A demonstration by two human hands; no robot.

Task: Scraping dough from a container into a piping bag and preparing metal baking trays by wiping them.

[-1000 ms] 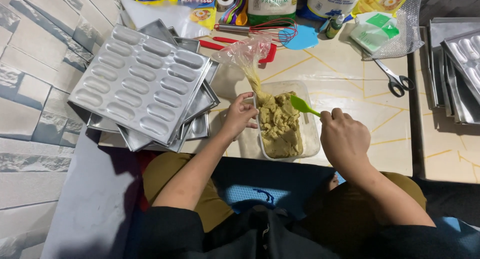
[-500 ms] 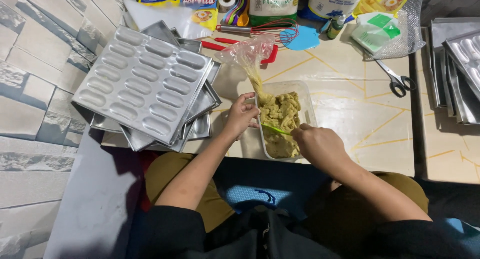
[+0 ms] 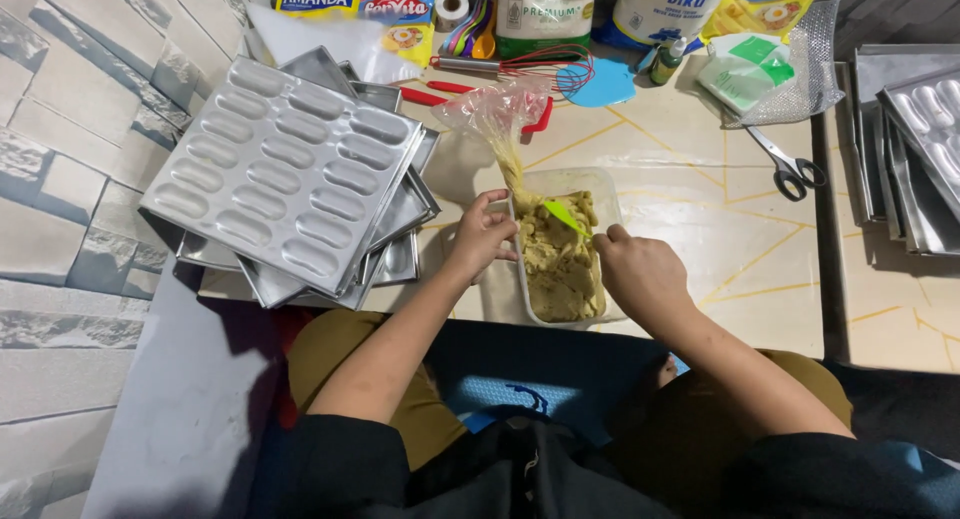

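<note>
A clear rectangular plastic tub (image 3: 607, 182) of pale yellow dough (image 3: 557, 269) sits at the near edge of the low table. My right hand (image 3: 640, 276) grips a green spatula (image 3: 562, 215) whose blade rests in the dough. My left hand (image 3: 483, 234) holds the lower part of a clear plastic piping bag (image 3: 495, 114) beside the tub's left wall; the bag's top stands crumpled above the tub, with some dough inside.
A stack of metal moulded baking trays (image 3: 285, 169) lies to the left, more trays (image 3: 925, 139) at the right edge. Scissors (image 3: 790, 169), a red-handled whisk (image 3: 520, 64), a blue lid (image 3: 605, 82), flour bags and packets line the back. My knees are under the table edge.
My right hand has swung from the tub's right side in over the dough, bringing the green spatula down into it. My left hand has stayed on the bag.
</note>
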